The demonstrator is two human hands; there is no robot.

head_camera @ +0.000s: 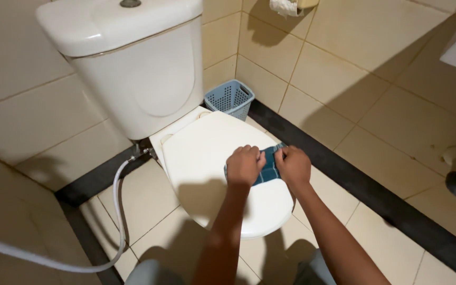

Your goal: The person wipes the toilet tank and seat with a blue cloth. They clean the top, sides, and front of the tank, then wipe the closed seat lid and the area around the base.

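Left hand (244, 164): closed in a fist on the left portion of a dark teal cloth (269, 168), knuckles up, pressed down onto the closed white toilet lid (212, 153).

Right hand (293, 165): closed in a fist on the right portion of the same cloth, just beside the left hand, thumbs nearly touching.

Cloth: bunched between and beneath both hands, lying on the right half of the lid near its edge. Visible only in the gap between the fists and just below them; remainder hidden under the hands.

Beyond the hands: white cistern (138, 68) against the tiled wall. Ahead, slightly left of the hands: grey-blue slotted basket (230, 98) on the floor in the corner. Well left of the hands: white hose (116, 211) running down from the cistern's base.
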